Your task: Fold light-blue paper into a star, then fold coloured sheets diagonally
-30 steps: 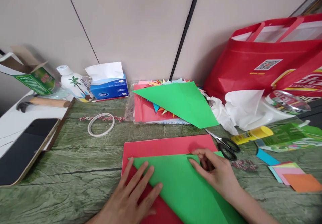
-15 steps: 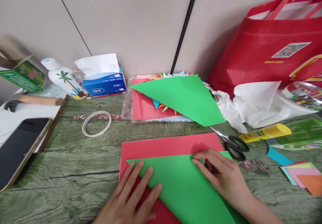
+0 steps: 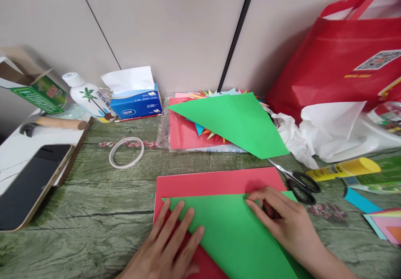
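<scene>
A folded sheet of green paper (image 3: 232, 233) lies over red paper (image 3: 216, 181) at the front of the table. My left hand (image 3: 169, 241) rests flat with fingers spread, its fingertips on the green paper's left edge and its palm over the red. At the upper edge of the green paper, my right hand (image 3: 278, 216) pinches the paper between thumb and forefinger. Behind, a second folded green sheet (image 3: 234, 122) lies on a plastic packet (image 3: 164, 124) with colourful pointed paper pieces. Black-handled scissors (image 3: 303, 187) lie just beyond my right hand.
A roll of white tape (image 3: 127, 153), a tissue pack (image 3: 136, 103), a bottle (image 3: 89, 97), a phone (image 3: 34, 183) and a hammer (image 3: 59, 123) are to the left. Rightward are a glue stick (image 3: 343, 169), crumpled tissue (image 3: 291, 137), paper slips (image 3: 385, 224) and a red bag (image 3: 341, 62).
The whole view has shifted slightly, so things appear a little further right. Both hands keep nearly the same places on the green paper.
</scene>
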Tool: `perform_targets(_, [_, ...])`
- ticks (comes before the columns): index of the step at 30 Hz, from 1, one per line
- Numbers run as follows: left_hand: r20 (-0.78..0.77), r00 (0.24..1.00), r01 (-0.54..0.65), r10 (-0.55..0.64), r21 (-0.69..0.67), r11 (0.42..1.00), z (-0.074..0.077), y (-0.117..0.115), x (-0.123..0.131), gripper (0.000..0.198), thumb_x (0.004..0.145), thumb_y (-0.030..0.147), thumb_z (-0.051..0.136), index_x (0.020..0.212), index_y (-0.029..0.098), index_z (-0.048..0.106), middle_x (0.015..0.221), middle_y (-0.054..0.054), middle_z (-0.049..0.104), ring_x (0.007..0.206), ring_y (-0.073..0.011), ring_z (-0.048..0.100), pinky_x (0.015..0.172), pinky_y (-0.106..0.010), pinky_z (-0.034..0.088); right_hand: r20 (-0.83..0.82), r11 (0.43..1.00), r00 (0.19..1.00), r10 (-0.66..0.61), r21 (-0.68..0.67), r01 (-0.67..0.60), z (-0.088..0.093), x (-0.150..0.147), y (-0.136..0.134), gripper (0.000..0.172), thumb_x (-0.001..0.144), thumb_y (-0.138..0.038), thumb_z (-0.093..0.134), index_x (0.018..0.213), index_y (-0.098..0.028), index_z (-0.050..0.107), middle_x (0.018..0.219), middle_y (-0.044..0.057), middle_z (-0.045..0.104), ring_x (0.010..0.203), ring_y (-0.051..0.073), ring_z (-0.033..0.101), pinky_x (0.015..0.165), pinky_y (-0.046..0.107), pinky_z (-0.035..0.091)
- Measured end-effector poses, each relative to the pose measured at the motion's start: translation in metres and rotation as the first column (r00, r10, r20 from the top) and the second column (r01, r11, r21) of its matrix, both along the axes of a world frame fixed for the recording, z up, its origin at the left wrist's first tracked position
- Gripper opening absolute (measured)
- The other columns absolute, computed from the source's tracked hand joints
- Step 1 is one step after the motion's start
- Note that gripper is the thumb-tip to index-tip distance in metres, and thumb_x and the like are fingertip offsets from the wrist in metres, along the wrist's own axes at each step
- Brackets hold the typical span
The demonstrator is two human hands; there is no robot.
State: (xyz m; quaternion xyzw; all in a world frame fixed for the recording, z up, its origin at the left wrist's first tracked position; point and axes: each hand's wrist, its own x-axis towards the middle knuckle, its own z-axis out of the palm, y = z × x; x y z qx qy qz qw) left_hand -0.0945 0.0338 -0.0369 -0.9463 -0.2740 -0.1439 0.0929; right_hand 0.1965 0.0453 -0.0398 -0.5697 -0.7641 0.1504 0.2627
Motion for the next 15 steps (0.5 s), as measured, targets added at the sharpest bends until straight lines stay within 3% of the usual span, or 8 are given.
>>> perform_targets(4, [-0.008, 1.0, -0.023, 0.023, -0.013, 1.0, -0.002, -0.001, 0.0, 0.046, 0.083, 0.038, 0.051, 0.126, 0.021, 0.046, 0.131, -0.011, 0.048, 0.123, -0.0333, 0.037, 0.1, -0.056, 0.026, -0.015, 1.0, 1.0, 0.007, 0.024, -0.007, 0.002, -0.001, 0.001, 0.009, 0.086, -0.026, 0.05, 0.082, -0.02, 0.055, 0.061, -0.002, 0.05, 0.047, 0.009, 0.045, 0.046, 0.02, 0.037])
perform_targets(15, [-0.17, 0.985, -0.007, 0.005, -0.014, 1.0, 0.01, 0.001, 0.001, 0.049, 0.084, 0.041, 0.049, 0.128, 0.021, 0.044, 0.131, -0.01, 0.048, 0.123, -0.034, 0.037, 0.102, -0.06, 0.01, -0.018, 1.0, 1.0, 0.01, 0.02, -0.01, 0.003, 0.0, 0.001, 0.01, 0.085, -0.026, 0.05, 0.081, -0.02, 0.056, 0.062, -0.002, 0.051, 0.047, 0.009, 0.047, 0.047, 0.021, 0.039])
